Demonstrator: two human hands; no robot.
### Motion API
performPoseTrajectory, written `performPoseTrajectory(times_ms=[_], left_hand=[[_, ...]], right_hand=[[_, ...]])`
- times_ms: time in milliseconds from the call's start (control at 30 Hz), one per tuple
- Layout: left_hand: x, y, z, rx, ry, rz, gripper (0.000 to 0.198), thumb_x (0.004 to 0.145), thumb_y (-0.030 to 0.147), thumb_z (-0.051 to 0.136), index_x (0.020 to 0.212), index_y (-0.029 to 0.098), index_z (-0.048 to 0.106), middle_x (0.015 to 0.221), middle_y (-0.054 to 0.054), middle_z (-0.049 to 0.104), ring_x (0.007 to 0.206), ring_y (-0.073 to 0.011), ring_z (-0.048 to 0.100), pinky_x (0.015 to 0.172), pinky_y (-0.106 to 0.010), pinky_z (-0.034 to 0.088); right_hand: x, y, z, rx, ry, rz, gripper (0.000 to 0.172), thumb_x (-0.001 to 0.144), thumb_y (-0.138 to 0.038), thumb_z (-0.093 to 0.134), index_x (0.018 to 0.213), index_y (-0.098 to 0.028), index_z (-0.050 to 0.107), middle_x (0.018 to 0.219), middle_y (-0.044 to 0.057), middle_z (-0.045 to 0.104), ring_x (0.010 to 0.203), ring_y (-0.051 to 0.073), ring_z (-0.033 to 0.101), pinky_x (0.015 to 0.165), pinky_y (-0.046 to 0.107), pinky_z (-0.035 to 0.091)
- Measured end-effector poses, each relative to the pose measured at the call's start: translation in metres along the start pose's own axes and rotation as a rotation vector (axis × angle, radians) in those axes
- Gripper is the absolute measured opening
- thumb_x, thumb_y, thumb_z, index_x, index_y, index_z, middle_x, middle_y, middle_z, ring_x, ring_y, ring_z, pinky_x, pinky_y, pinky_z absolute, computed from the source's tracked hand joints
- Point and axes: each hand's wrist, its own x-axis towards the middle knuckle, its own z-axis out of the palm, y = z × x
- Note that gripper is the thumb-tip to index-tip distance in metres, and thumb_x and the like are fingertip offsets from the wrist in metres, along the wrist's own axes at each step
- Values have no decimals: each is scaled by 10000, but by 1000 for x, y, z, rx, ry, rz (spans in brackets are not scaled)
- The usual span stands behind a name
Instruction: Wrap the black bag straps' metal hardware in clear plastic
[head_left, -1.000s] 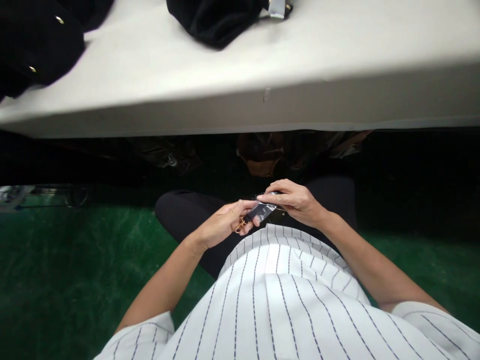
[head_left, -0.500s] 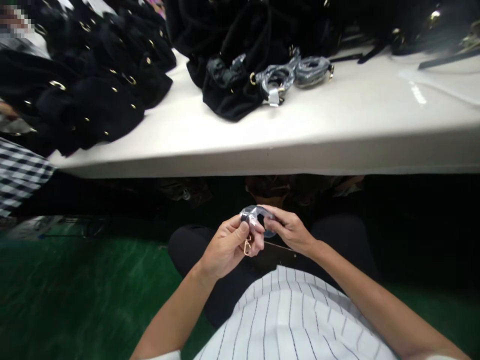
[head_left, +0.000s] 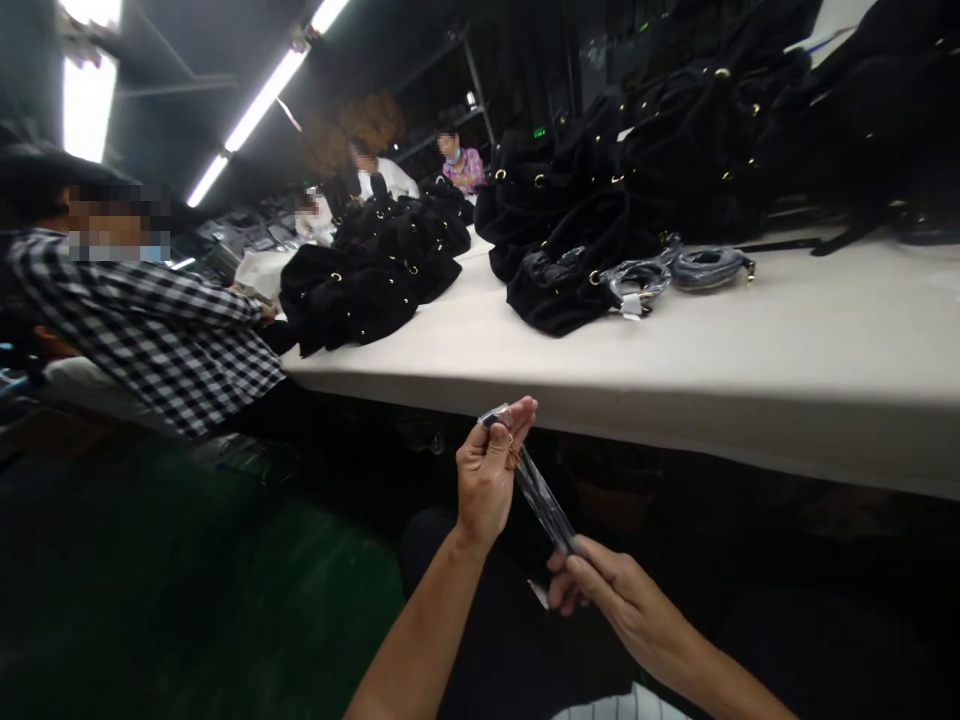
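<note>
A dark strap in clear plastic film stretches between my two hands, above my lap and below the table edge. My left hand pinches its upper end between thumb and fingers, and a small gold-coloured clasp hangs beside those fingers. Lower and to the right, my right hand grips the other end. A small pale tag or piece sticks out near the right fingers.
On the white table lie two coiled, plastic-wrapped straps beside a black bag. More black bags are heaped along it. A person in a checkered shirt is at the left; others are farther back.
My hands have moved apart, the right one down and toward me, and the strap now runs long between them. The view has tilted up, showing the room and co-workers.
</note>
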Motion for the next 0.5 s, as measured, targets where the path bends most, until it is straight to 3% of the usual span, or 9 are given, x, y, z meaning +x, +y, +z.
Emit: performPoseTrajectory(times_ms=[100,200,367,433,500], left_hand=[[6,2,-12,272,14,150,200,938,323,627,1062,202,727,1163,-91,701,1160,-271,615,1118,-486,373],[7,9,-23,559,-118,247,218,958,294,583,1090,195,727,1174,-102,696,1219,-274,572,1153,-486,311],[-4,22,-33,677,-458,193,221,948,277,582,1082,194,736,1099,-113,721,1239,-300,552,1173,-569,204],[-9,26,-34,708,-516,157,211,923,281,618,1068,195,744,1068,-112,727,1218,-301,566,1176,-571,196],[-12,27,-35,719,-491,103,198,903,299,649,1023,190,762,1038,-114,731,1165,-298,601,1169,-539,244]], right_hand=[[-8,-12,11,189,-132,84,455,976,-547,440,926,-121,593,754,109,713,658,169,663,635,269,471],[-18,-27,9,336,-220,130,453,968,-553,460,886,-117,552,705,135,718,529,137,646,509,205,402],[-28,-66,-18,381,-202,80,380,999,-478,444,892,-123,530,674,140,719,473,135,649,405,159,314],[-29,-81,-27,350,-207,72,368,1004,-458,446,892,-120,537,672,140,720,464,138,649,399,159,310],[-30,-94,-31,313,-224,60,367,1003,-449,453,877,-117,546,663,132,719,437,130,633,392,159,303]])
